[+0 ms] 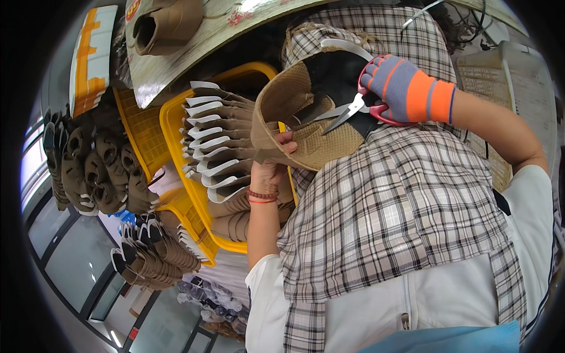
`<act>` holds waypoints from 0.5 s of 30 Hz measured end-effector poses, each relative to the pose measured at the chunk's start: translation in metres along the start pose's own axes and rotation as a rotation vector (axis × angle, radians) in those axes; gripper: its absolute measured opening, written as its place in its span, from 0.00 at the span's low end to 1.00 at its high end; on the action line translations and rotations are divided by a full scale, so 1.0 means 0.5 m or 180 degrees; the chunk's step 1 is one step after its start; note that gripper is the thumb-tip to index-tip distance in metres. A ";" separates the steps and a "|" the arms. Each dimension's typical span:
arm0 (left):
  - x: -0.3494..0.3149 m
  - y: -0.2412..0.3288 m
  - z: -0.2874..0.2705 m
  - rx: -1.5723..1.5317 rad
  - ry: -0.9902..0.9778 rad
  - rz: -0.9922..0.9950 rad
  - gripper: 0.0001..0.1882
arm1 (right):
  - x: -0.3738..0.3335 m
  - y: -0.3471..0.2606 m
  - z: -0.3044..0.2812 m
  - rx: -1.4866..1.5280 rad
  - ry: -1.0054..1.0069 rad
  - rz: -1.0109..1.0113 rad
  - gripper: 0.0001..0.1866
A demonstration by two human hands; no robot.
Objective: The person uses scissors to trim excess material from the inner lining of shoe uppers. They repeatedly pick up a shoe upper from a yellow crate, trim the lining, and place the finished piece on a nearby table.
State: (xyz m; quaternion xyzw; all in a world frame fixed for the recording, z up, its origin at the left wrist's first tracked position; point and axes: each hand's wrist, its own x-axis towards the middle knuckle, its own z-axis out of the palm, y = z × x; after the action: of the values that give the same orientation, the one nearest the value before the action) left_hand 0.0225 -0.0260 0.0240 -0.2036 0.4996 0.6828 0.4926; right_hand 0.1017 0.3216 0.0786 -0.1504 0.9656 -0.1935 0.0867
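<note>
Brown upper pinched by left grip, scissors clasped by right grip.
White-edged uppers are packed in a yellow crate, more seemingly in another crate.

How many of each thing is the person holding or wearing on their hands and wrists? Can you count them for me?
Red-handled scissors: 1
Brown shoe upper: 1
Grey-and-orange striped glove: 1
Beaded bracelet: 1
Thin red cord bracelet: 1
Total: 5
</note>
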 end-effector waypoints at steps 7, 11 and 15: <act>-0.004 -0.008 -0.010 0.0024 0.0061 0.0111 0.21 | 0.023 -0.006 -0.001 -0.0455 -0.0355 0.0050 0.20; -0.012 -0.005 0.014 0.0083 0.0026 0.0112 0.24 | -0.002 0.020 0.007 -0.0278 -0.0511 0.0483 0.22; -0.027 0.001 0.051 0.0095 -0.0150 0.0177 0.26 | -0.003 0.023 -0.017 -0.0043 -0.0106 0.0232 0.35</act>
State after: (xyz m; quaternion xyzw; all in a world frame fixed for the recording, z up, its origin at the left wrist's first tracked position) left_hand 0.0335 -0.0097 0.0454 -0.1661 0.5035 0.6934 0.4880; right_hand 0.0983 0.3349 0.0819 -0.1189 0.9702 -0.1811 0.1086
